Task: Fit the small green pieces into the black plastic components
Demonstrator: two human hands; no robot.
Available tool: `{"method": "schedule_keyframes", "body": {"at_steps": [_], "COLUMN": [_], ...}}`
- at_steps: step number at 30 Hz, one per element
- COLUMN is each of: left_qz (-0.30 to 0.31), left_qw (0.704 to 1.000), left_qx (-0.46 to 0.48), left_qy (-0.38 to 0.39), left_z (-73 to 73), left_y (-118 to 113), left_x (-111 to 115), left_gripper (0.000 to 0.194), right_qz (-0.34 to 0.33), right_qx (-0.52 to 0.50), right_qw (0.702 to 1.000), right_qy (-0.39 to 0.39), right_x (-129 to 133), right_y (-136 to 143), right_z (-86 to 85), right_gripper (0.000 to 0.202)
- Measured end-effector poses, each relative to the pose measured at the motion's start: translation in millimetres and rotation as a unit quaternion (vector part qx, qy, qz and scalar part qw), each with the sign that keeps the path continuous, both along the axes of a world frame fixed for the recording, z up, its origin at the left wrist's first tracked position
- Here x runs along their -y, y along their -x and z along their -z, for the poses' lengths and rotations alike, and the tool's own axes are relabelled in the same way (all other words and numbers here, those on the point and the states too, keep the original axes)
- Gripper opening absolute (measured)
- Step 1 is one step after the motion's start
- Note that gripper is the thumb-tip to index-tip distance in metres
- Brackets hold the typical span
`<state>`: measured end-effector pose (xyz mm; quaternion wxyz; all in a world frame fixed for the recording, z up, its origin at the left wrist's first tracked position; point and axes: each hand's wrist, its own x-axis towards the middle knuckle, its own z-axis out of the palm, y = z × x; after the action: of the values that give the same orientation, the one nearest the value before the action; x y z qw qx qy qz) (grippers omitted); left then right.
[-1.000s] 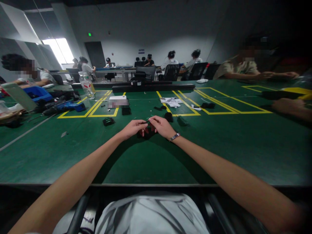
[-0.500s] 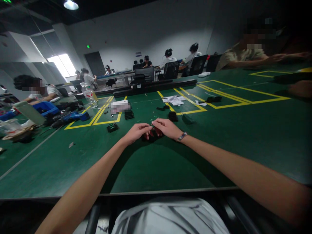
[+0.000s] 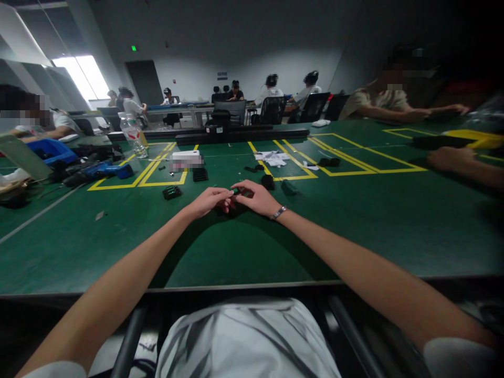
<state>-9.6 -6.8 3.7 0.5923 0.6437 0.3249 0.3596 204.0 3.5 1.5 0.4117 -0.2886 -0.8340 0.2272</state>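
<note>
Between my two hands, above the green table (image 3: 252, 252), is a small dark piece with a green part (image 3: 235, 191). My left hand (image 3: 210, 201) pinches it from the left, fingers closed. On its right side my right hand (image 3: 254, 197) has curled fingers touching it, with a bracelet at the wrist. Left of my hands lies a black tray with green pieces (image 3: 171, 192). A black slotted holder (image 3: 200, 175) sits farther back. Just beyond my right hand are a small black object (image 3: 268, 182) and flat black scraps (image 3: 254, 168).
White papers (image 3: 272, 158) and a white box (image 3: 186, 160) lie beyond my hands. At the left stand a clear bottle (image 3: 134, 136), a blue bin (image 3: 51, 152) and a blue-black tool (image 3: 102, 171). Another person's hand (image 3: 452, 160) reaches in at the right. People sit around.
The view has tilted and shifted, so the table appears farther left. My right fingers have opened slightly around the small piece, and its green part shows more clearly.
</note>
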Motion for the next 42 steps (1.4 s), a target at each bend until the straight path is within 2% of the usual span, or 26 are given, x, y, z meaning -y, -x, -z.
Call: {"method": "schedule_keyframes", "body": {"at_steps": [3, 7, 11, 13, 16, 20, 26, 33, 39, 42], "left_qz": [0.006, 0.009, -0.037, -0.083, -0.147, -0.173, -0.139, -0.083, -0.064, -0.052], "left_qw": [1.000, 1.000, 0.999, 0.996, 0.986, 0.964, 0.932, 0.935, 0.942, 0.943], "left_qx": [-0.014, -0.015, -0.010, 0.000, 0.052, 0.173, 0.290, 0.305, 0.290, 0.293], "left_qy": [0.000, -0.001, 0.024, 0.039, 0.057, 0.101, 0.166, 0.162, 0.155, 0.147], "left_z": [0.4, 2.3, 0.9, -0.3, -1.5, -5.1, -15.6, -25.0, -33.2, -38.4], "left_y": [3, 5, 9, 13, 21, 27, 28, 18, 5, -1], "left_x": [-1, -4, -9, -13, -21, -26, -17, -4, 8, 15], "left_gripper": [0.037, 0.038, 0.041, 0.040, 0.039, 0.040, 0.051, 0.056, 0.058, 0.059], "right_qz": [0.000, 0.009, 0.037, 0.045, 0.045, 0.029, 0.026, 0.057, 0.089, 0.099], "right_qx": [0.033, 0.052, 0.062, 0.072, 0.102, 0.148, 0.208, 0.261, 0.170, 0.122], "right_qw": [0.998, 0.997, 0.997, 0.996, 0.993, 0.987, 0.971, 0.955, 0.967, 0.971], "right_qy": [-0.045, -0.050, -0.040, -0.035, -0.035, -0.063, -0.117, -0.132, -0.169, -0.179], "right_x": [1, 0, -1, -2, -5, -13, -22, -17, 4, 16], "right_y": [0, -1, -4, -5, -6, -8, -9, -5, 5, 11], "right_z": [-2.1, -3.0, -3.1, -2.4, 0.3, 6.6, 14.9, 16.3, -0.9, -8.1], "right_gripper": [0.023, 0.021, 0.028, 0.031, 0.031, 0.028, 0.029, 0.043, 0.061, 0.080]}}
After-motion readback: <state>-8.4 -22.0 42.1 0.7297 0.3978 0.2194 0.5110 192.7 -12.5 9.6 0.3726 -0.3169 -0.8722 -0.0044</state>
